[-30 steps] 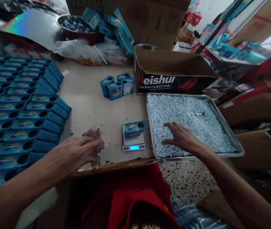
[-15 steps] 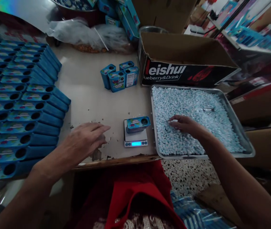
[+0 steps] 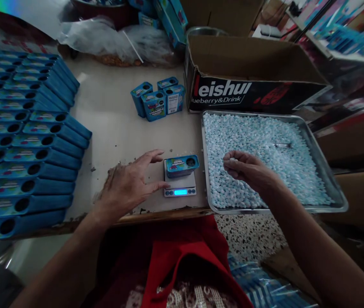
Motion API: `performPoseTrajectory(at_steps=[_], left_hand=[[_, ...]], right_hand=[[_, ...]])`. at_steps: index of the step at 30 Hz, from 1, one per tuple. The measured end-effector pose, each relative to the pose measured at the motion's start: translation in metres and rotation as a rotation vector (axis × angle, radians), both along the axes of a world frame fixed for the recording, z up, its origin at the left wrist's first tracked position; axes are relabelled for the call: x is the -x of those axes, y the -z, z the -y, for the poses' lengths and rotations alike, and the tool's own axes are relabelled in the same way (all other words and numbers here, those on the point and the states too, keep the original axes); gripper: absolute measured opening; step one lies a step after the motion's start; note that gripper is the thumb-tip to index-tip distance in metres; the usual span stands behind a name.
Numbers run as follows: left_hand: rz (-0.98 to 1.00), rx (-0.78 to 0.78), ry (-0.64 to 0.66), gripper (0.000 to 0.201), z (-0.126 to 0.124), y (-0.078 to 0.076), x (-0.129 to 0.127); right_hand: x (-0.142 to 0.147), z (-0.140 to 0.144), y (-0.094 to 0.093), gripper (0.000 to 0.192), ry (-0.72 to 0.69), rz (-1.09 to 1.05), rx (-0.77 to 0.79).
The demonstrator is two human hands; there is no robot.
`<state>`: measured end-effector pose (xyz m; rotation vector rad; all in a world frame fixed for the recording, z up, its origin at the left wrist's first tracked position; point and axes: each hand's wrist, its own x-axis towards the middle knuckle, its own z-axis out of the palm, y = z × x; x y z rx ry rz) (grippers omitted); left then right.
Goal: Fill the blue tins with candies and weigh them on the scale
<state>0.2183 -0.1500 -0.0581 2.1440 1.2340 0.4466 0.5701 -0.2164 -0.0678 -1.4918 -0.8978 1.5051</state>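
Note:
A small blue tin (image 3: 182, 165) with a round hole in its top lies on a little digital scale (image 3: 180, 184) near the table's front edge. My left hand (image 3: 129, 185) hovers just left of the scale, fingers spread, thumb near the scale's front corner, holding nothing. My right hand (image 3: 249, 170) is raised over the metal tray (image 3: 313, 145) of pale blue candies (image 3: 258, 141), its fingertips pinched on a few candies.
Rows of blue tins (image 3: 24, 141) lying flat fill the table's left side. Several upright tins (image 3: 158, 100) stand mid-table. An open cardboard box (image 3: 252, 72) sits behind the tray, with plastic bags (image 3: 120, 40) at the back. Red cloth (image 3: 184, 261) lies below the table edge.
My left hand has moved right, up to the scale. My right hand has lifted off the candy bed and pinched some candies. The view has tilted down a little.

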Motion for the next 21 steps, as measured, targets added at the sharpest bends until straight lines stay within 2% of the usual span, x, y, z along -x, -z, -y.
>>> performPoseTrajectory(at_steps=[5,8,12,16,18,21], left_hand=[[0.086,0.136,-0.060,0.065,0.007,0.007,-0.035],[0.127,0.131,-0.099,0.065,0.008,0.016,-0.044],[0.129,0.028,-0.101,0.065,0.007,0.021,-0.033],[0.119,0.001,-0.099,0.058,0.006,0.018,-0.010],[0.107,0.002,-0.103,0.057,0.006,0.017,0.000],[0.106,0.003,-0.101,0.061,0.003,0.020,0.008]], right_hand=[[0.024,-0.010,-0.021,0.027,-0.153,0.120,-0.098],[0.043,-0.018,-0.039,0.021,-0.309,0.287,-0.198],[0.067,-0.036,-0.059,0.013,-0.497,0.585,-0.373],[0.078,-0.046,-0.068,0.017,-0.647,0.756,-0.406],[0.079,-0.046,-0.069,0.023,-0.666,0.783,-0.389],[0.079,-0.043,-0.068,0.033,-0.616,0.816,-0.368]])
